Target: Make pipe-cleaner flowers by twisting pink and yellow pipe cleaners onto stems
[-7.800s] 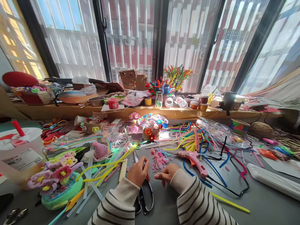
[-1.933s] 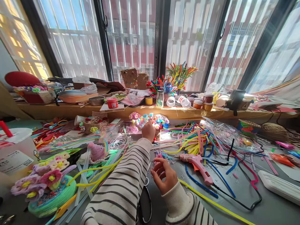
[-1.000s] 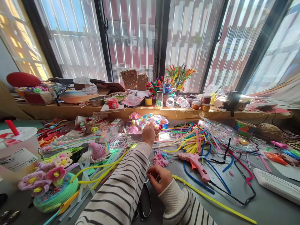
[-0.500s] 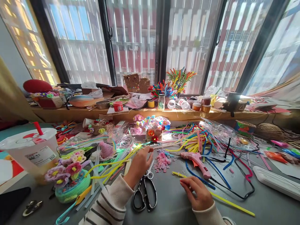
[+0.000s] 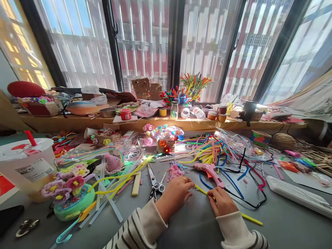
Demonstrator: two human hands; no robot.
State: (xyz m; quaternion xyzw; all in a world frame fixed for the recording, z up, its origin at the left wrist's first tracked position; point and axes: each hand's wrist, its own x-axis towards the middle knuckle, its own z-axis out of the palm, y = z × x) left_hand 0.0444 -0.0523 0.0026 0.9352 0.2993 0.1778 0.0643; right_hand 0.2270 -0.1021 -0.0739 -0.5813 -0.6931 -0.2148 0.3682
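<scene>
Yellow pipe cleaner point(image 5: 252, 219): thin, straight, fuzzy rod, lying slantwise low over the smooth grey table point(image 5: 197, 230) in front of the person, both hands at it. Right hand point(image 5: 223, 202): fingers bent, thumb and fingertips pinching the rod partway along; a length runs out past the palm side. Left hand point(image 5: 177, 193): fingers extended and close together, ring on one, fingertips at the rod's far end; cannot tell whether thumb and finger are closed on it.

Beside the left hand: metal scissors point(image 5: 151, 175), blades tapered and pointing away, handles partly hidden. Just beyond the fingers, a loose heap of pink fluff point(image 5: 175, 170), shredded texture. Glue gun point(image 5: 210, 173): pink molded plastic, on its side, beyond the right hand, thin black cord point(image 5: 255, 206) curving right.

Left of the scissors: a flat cream bar point(image 5: 136, 184), rectangular; translucent glue sticks point(image 5: 115, 209), crossed. Further left, a round green yarn-wound base point(image 5: 75, 204) bearing plush flowers point(image 5: 62, 188), pink and lilac, rounded petals. Beyond the glue gun, a tangled bundle of multicolored pipe cleaners point(image 5: 211, 152), soft-piled.
</scene>
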